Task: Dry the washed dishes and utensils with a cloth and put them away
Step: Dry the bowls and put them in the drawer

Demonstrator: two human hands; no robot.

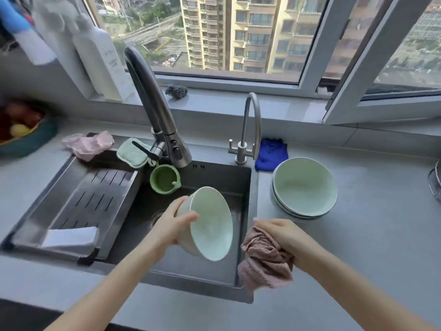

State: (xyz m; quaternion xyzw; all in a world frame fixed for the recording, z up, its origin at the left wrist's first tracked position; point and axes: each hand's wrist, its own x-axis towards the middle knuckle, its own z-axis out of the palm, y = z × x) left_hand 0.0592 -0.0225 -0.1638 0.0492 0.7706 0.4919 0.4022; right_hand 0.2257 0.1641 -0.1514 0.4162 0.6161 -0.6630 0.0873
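Head view: the left hand (175, 225) grips a pale green bowl (210, 225) by its rim, thumb inside, fingers closed around the outer wall. The bowl is round, smooth and glazed, tilted on edge above the dark steel sink (214, 177), opening facing 3 o'clock. The right hand (284, 235), at 3 o'clock of the bowl and apart from it, is closed on a crumpled pink cloth (265, 261) of nubby weave. A stack of matching bowls (305, 187) stands on the grey counter (372, 223) at 1 o'clock. A curved faucet (157, 111) rises at 11 o'clock; a small green cup (164, 179) hangs beneath it.
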